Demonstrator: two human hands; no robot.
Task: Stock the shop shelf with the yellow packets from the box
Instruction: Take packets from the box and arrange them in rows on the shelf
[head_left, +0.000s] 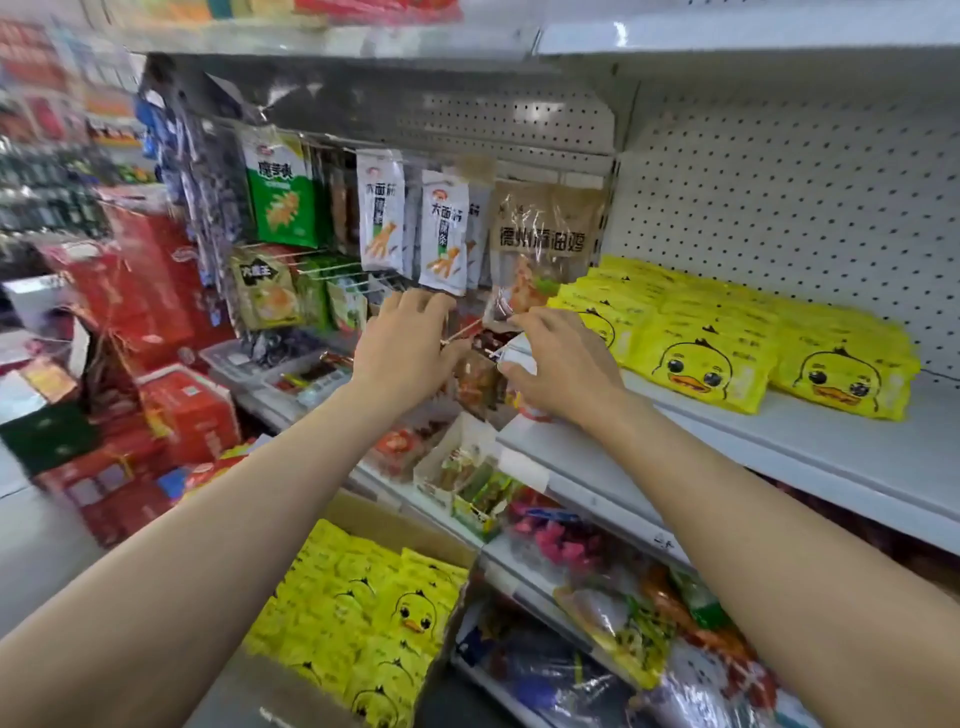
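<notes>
Yellow duck-face packets (727, 343) lie in stacked rows on the white shelf (810, 447) at the right. More of them (363, 613) fill a cardboard box (400, 525) low in the middle. My right hand (566, 364) pinches the top of a small white-edged snack packet (517, 356) at the shelf's left end, beside the yellow stacks. My left hand (410, 343) reaches up with fingers extended under the hanging white packets (441, 234). Its thumb lies by a thin peg rod (460, 332). Neither hand holds a yellow packet.
Snack bags hang on pegs from a perforated back panel (519, 119). Trays of small snacks (457, 467) and mixed packets (623, 613) fill the lower shelves. Red gift boxes (171, 405) are piled on the floor at the left.
</notes>
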